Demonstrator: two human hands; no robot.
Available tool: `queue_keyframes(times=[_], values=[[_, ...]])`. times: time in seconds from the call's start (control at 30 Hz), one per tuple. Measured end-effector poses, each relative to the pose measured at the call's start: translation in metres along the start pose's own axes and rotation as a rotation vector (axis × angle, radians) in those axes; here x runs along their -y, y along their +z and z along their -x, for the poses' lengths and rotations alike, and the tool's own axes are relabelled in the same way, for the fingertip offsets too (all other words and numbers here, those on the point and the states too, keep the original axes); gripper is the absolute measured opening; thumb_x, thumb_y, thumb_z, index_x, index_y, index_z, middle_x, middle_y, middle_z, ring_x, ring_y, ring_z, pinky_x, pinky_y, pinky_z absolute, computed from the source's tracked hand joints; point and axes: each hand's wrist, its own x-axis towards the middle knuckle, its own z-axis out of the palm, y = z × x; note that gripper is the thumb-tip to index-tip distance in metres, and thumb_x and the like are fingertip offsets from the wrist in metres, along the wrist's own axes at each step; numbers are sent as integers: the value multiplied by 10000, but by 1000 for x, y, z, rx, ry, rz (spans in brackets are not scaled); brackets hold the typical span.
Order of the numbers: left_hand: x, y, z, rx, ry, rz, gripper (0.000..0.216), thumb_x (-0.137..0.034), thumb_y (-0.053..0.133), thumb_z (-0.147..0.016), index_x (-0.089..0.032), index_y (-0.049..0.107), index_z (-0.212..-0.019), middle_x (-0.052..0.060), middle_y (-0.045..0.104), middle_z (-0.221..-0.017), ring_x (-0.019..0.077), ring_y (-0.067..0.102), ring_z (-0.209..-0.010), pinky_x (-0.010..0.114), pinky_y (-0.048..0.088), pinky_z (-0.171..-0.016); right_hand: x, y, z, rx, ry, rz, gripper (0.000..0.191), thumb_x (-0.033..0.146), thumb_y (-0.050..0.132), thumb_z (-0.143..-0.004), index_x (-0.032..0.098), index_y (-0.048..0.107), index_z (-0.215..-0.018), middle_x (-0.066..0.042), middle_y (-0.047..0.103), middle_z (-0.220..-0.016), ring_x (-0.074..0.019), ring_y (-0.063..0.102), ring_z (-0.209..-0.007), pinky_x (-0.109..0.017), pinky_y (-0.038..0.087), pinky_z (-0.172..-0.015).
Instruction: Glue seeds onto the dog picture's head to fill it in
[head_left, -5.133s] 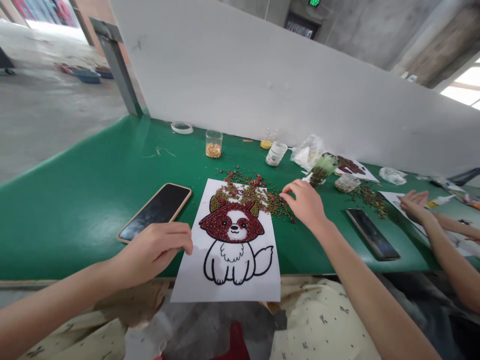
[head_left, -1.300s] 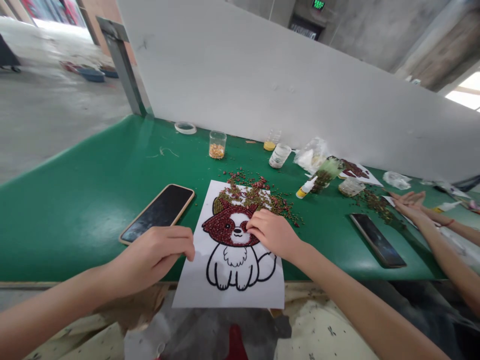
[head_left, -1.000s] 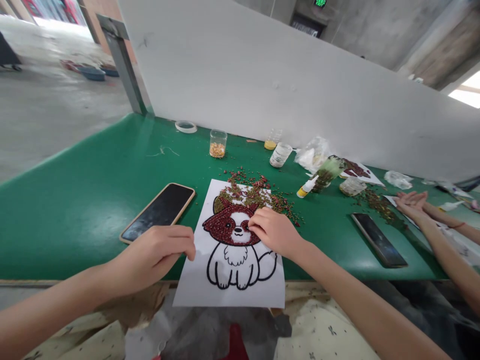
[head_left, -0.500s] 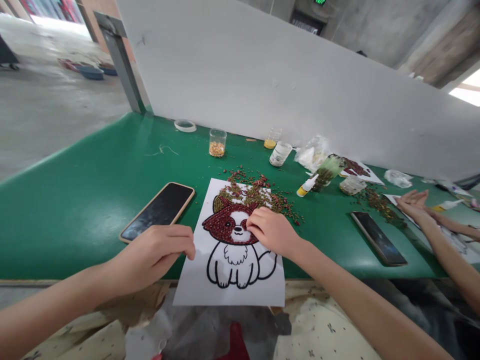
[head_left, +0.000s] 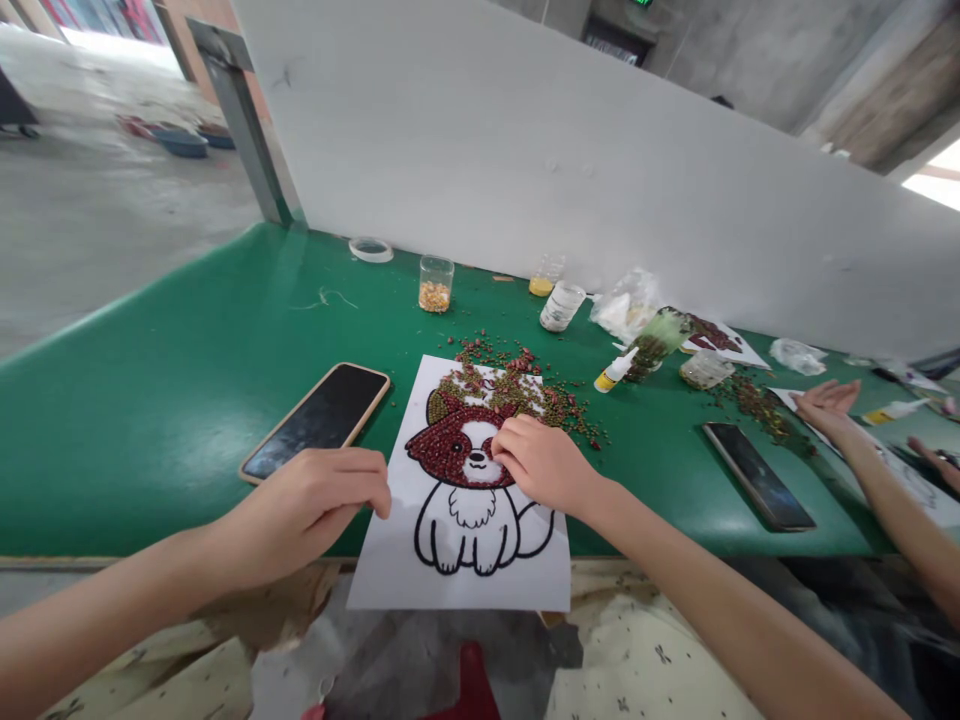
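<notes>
A white sheet (head_left: 382, 575) with a black outline drawing of a dog lies in front of me and overhangs the table's front edge. Dark red beans (head_left: 442, 458) cover much of the dog's head; small green beans fill the ear on the left. At the right side of the face, my right hand (head_left: 536, 455) is closed in a pinch; anything between its fingertips is hidden. My left hand (head_left: 330, 505) rests with curled fingers by the sheet's left edge, nothing visible in it. Loose red and green beans (head_left: 517, 380) are strewn over the sheet's top and the table beyond.
A phone (head_left: 319, 420) lies left of the sheet, another phone (head_left: 756, 478) to the right. Behind stand a cup of corn kernels (head_left: 435, 290), a tilted jar (head_left: 561, 308) and a glue bottle (head_left: 615, 370). A co-worker's hand (head_left: 829, 405) is at far right.
My two hands stay in nearly the same place. At far right the co-worker's hands, together before, have moved apart.
</notes>
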Motion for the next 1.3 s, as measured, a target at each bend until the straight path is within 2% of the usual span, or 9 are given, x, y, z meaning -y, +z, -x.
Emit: queue_keyframes(times=[0.47, 0.9, 1.3], values=[[0, 0, 1, 2, -11, 6, 374, 45, 299, -808, -187, 591, -784, -5, 563, -778, 81, 513, -712, 180, 348, -656, -1, -6, 2, -19, 11, 0, 98, 172, 466, -882, 176, 551, -835, -42, 562, -892, -147, 473, -878, -238, 369, -659], [3, 2, 0, -39, 37, 17, 364, 30, 313, -800, -216, 581, -787, -22, 555, -757, 79, 510, -685, 183, 351, -625, -1, 1, 0, 40, -27, 35, 83, 148, 456, -877, 174, 529, -845, -34, 536, -878, -148, 455, -876, -239, 339, -629], [2, 2, 2, -46, 40, 15, 366, 36, 304, -789, -213, 572, -775, -20, 548, -747, 85, 499, -675, 191, 347, -611, 1, 5, 0, 10, -11, 71, 69, 174, 470, -878, 174, 524, -836, -37, 534, -879, -150, 452, -864, -250, 337, -618]])
